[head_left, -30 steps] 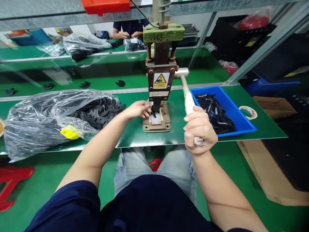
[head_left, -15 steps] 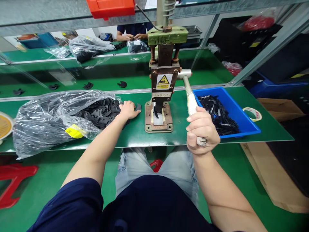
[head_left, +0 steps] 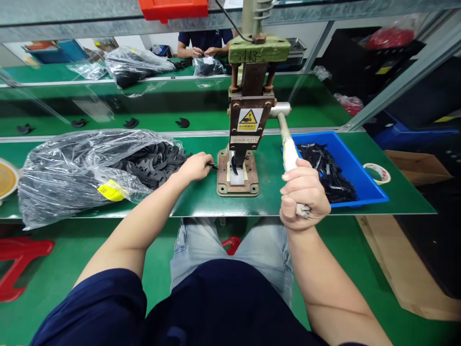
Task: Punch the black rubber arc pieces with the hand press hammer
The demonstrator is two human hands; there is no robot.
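Note:
My right hand point(head_left: 305, 194) is closed around the wrapped lever handle point(head_left: 290, 154) of a hand press point(head_left: 248, 115). My left hand point(head_left: 197, 166) pinches a thin black plastic part point(head_left: 212, 165) just left of the press base point(head_left: 222, 185). The part's tip points at the base; whether it touches cannot be made out. Under the ram, a dark curved piece point(head_left: 235, 166) shows above a light plate point(head_left: 237, 178). Left of my left hand, a clear plastic bag point(head_left: 65, 168) lies open, with many black curved parts point(head_left: 153, 166) at its mouth.
A blue tray point(head_left: 374, 198) of black parts stands right of the lever, beside a tape roll point(head_left: 376, 173). Several loose black parts point(head_left: 182, 122) lie behind the bag. A metal upright point(head_left: 399, 72) rises at right. Across the bench, another person's hands point(head_left: 203, 52) work.
My left hand has moved right, from the bag's mouth to beside the press base, carrying a black part. My right hand keeps its hold on the lever. The view has shifted slightly.

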